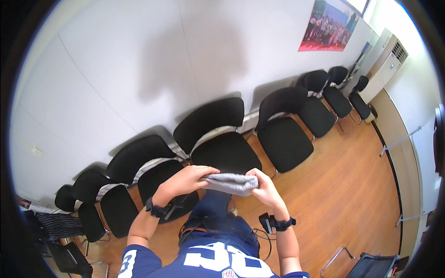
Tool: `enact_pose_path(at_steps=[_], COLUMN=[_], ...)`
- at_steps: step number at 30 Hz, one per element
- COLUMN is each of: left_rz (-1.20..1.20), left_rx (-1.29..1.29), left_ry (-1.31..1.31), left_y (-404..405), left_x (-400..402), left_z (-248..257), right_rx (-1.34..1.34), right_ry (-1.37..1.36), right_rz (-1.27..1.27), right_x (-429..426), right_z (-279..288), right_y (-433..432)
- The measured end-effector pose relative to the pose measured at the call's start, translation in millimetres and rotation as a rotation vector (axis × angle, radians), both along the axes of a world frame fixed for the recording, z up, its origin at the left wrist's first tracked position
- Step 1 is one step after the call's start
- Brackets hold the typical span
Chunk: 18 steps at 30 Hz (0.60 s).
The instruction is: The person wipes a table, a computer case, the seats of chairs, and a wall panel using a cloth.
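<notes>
A grey knitted fabric piece (pixel 230 183), shaped like a beanie, is stretched between both hands in front of my body. Along its upper side runs a fold or opening; whether it is a cap cannot be told for certain. My left hand (pixel 186 180) pinches its left end between thumb and fingers. At the right end, my right hand (pixel 265 187) grips the edge, thumb low and fingers on top. Black straps with small devices circle my left wrist (pixel 156 207) and right wrist (pixel 277 222).
Black padded chairs (pixel 226 153) stand in a row along the white wall (pixel 114 69). A patterned cloth (pixel 59 222) lies at the far left. Another chair (pixel 372 266) is at the lower right, near a wheeled whiteboard (pixel 424 166). A black cable (pixel 270 243) hangs beside my right hip.
</notes>
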<state>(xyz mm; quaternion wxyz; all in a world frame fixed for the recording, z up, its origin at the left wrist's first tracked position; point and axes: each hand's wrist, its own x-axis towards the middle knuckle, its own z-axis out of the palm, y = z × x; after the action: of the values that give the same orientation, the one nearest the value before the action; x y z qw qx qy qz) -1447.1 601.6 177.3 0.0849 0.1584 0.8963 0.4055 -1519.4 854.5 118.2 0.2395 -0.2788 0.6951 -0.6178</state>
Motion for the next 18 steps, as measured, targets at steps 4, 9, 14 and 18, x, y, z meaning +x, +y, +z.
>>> enact_pose_path(at_steps=[4, 9, 14, 18], left_rz=[0.055, 0.270, 0.520, 0.719], left_rx=[-0.134, -0.285, -0.204, -0.161], left_ry=[0.057, 0.210, 0.437, 0.508], left_y=[-13.3, -54.9, -108.0, -145.8], left_x=[-39.4, -86.2, -134.0, -167.2], left_z=[-5.6, 9.6, 62.1, 123.4], right_rx=[0.036, 0.132, -0.017, -0.123], right_ry=[0.201, 0.146, 0.334, 0.813], right_rz=[0.094, 0.040, -0.084, -0.286], right_x=[-38.3, -109.0, -188.8, -248.7], right_z=[16.4, 37.8, 90.9, 160.4], right_y=[-14.2, -48.0, -129.4, -208.0])
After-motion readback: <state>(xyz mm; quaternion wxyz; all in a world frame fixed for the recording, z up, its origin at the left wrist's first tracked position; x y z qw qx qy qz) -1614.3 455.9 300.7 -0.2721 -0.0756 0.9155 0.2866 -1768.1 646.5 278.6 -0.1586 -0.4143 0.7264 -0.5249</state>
